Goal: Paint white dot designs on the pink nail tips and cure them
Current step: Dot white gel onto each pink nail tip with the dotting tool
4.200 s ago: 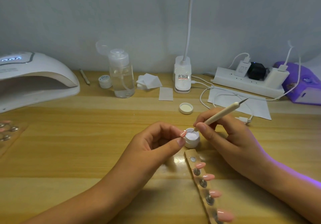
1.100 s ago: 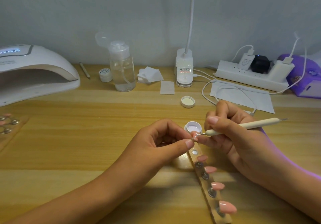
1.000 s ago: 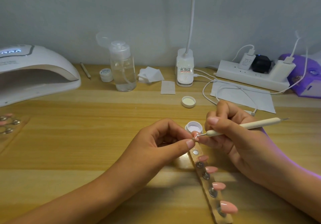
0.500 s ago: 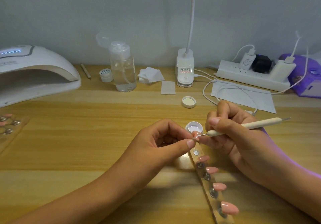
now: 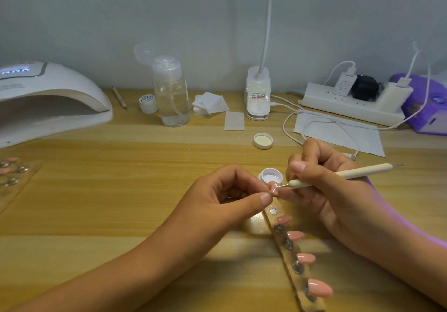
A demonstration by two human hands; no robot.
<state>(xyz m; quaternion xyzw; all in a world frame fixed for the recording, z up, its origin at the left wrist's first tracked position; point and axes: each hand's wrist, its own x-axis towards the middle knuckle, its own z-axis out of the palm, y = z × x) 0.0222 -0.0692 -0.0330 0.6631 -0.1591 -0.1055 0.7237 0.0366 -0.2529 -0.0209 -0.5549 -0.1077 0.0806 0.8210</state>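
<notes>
Since four seconds back, the right hand [image 5: 326, 186] has swung the dotting tool [image 5: 338, 175] out of the white paint pot [image 5: 270, 175] onto the pink nail tip [image 5: 273, 189] pinched by the left hand [image 5: 229, 198], just left of the tool's point. That tool lies nearly level, handle trailing right, gripped pen-fashion. Nearest, four tips wait on the strip [image 5: 290, 251]; farther off sits the curing lamp [image 5: 48, 98].

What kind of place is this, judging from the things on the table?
Probably a home nail-art desk: a curing lamp, pink nail tips on a holder strip, and a dotting tool held over a small paint pot.
</notes>
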